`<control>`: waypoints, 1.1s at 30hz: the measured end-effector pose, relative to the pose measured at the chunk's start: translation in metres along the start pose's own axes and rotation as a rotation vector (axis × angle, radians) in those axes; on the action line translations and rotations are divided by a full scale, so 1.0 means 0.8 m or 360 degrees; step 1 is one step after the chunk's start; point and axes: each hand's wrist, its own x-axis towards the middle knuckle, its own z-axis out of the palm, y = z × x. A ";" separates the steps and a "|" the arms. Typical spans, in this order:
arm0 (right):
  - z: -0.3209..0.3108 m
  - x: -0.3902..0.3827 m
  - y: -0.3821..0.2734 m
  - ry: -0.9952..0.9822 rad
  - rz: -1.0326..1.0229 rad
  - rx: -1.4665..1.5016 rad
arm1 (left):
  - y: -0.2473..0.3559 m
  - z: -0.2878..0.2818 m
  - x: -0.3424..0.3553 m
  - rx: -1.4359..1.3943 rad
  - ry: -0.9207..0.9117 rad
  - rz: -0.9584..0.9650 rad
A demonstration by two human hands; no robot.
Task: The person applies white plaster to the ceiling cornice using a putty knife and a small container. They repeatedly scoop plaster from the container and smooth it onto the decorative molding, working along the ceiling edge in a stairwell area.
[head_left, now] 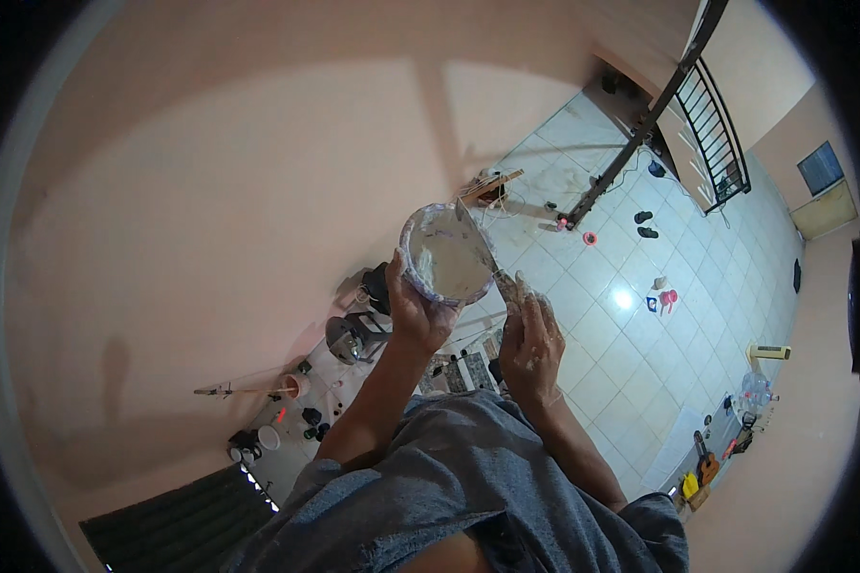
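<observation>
In front of me my left hand (417, 313) grips a small round tub (407, 250) from its lower left side. Pale, wet-looking plaster or filler (457, 263) lies inside, with a thicker white smear at the left. Smears also cover the tub's rim. My right hand (533, 342), its fingers whitened with the same stuff, is closed round the handle of a putty knife (478, 241). The knife's blade runs up along the tub's right rim; whether it touches the rim is hard to tell. Part of the handle is hidden by my fingers.
A peach wall (229, 210) rises close at the left. Far below, the tiled floor (592, 315) carries slippers (646, 225), a pedestal fan (346, 340) and a bucket (296, 385). A dark metal post (631, 143) and a railing (715, 134) stand at the upper right.
</observation>
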 end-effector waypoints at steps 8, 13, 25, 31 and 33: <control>0.009 -0.002 -0.005 -0.0030 -0.0034 -0.0012 | -0.012 0.015 0.000 0.0197 0.0202 0.0124; 0.001 0.007 -0.023 -0.0122 -0.0017 0.0085 | -0.018 0.008 0.006 0.0145 0.0095 0.0023; -0.019 0.011 -0.008 -0.0233 -0.0338 0.0315 | -0.006 0.015 0.007 0.0310 0.0075 -0.0133; -0.067 0.030 -0.010 -0.0323 -0.0216 0.0280 | 0.017 0.007 0.005 0.0331 -0.0068 -0.0167; -0.071 0.032 -0.010 -0.0346 -0.0252 0.0270 | 0.017 0.009 0.000 0.0437 -0.0015 -0.0114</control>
